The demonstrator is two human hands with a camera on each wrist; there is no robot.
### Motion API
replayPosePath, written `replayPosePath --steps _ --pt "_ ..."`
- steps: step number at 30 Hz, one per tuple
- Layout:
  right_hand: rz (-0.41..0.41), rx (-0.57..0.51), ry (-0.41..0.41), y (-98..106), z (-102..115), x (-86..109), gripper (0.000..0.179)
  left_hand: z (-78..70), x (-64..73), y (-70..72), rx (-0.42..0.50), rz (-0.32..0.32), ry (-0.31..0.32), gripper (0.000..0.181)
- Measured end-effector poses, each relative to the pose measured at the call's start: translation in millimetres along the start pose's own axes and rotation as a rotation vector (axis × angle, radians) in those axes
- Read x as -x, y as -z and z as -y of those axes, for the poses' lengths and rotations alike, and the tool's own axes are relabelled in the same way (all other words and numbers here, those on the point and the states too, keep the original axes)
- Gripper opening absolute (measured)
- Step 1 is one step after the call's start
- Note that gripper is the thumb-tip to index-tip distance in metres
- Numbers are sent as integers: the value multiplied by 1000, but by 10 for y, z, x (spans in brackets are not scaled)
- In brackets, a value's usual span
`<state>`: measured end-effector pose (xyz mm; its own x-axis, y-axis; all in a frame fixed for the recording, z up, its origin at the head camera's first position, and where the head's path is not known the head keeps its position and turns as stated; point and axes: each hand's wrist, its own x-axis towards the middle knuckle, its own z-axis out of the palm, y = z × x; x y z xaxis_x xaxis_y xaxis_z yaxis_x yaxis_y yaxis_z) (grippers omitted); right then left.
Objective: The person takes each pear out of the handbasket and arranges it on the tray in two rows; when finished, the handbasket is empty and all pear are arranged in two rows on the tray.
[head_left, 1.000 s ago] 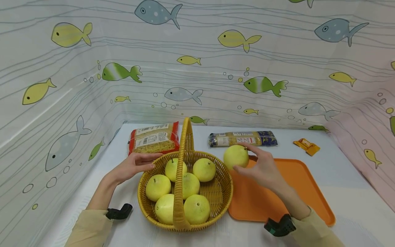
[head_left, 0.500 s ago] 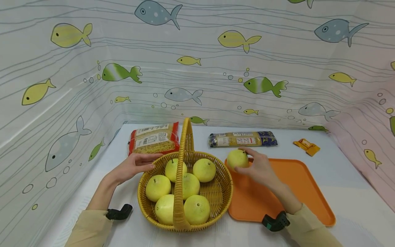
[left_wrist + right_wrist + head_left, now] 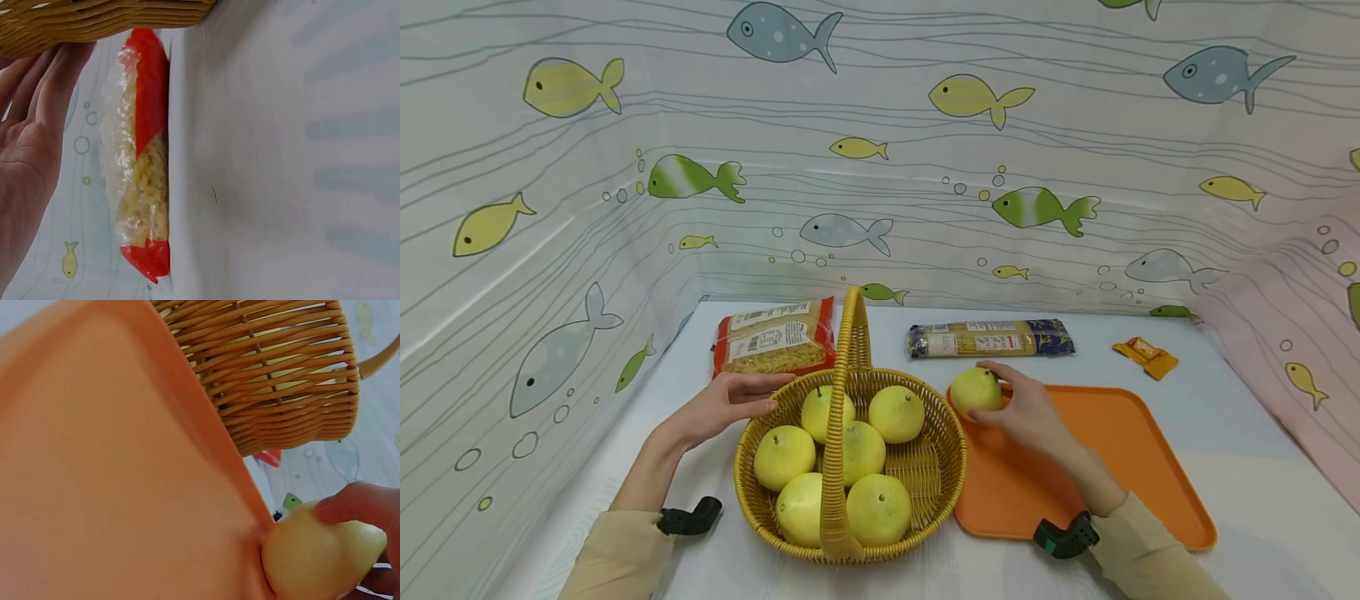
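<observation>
A yellow wicker basket [image 3: 937, 492] with a tall handle holds several yellow pears [image 3: 877, 510]. At its left rim my left hand [image 3: 711, 407] rests with fingers stretched out; in the left wrist view the fingertips [image 3: 75, 55] meet the basket's underside. My right hand [image 3: 1030, 417] grips a single pear [image 3: 973, 393] between thumb and fingers at the back left corner of an orange tray [image 3: 1120, 467]. In the right wrist view that pear [image 3: 312, 556] sits against the tray's raised edge, with one digit pressed on its upper side and the others mostly hidden behind it.
A red-edged pasta bag [image 3: 775, 337] lies behind the basket on the left. Farther right are a long spaghetti pack [image 3: 990, 338] and a small orange wrapped snack [image 3: 1146, 357]. Fish-patterned sheeting [image 3: 895, 192] walls the table on three sides.
The right hand has lowered the pear from above the tray's back left corner down onto that corner and still holds it. My left hand and the basket stay put.
</observation>
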<state>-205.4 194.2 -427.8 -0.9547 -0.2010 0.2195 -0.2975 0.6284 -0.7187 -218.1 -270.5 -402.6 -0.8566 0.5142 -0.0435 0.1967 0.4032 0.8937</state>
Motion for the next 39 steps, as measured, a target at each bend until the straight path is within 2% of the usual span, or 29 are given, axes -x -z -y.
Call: replayPosePath --steps 26,34,39 --pt "41 -98 -74 -30 -63 -28 82 -21 8 -1 -2 -6 0 47" --pt "43 -65 -73 -26 -78 -34 83 -22 12 -7 -19 -10 0 46" --pt "69 16 -69 -25 -98 -24 93 -24 5 -12 -24 -5 5 46"
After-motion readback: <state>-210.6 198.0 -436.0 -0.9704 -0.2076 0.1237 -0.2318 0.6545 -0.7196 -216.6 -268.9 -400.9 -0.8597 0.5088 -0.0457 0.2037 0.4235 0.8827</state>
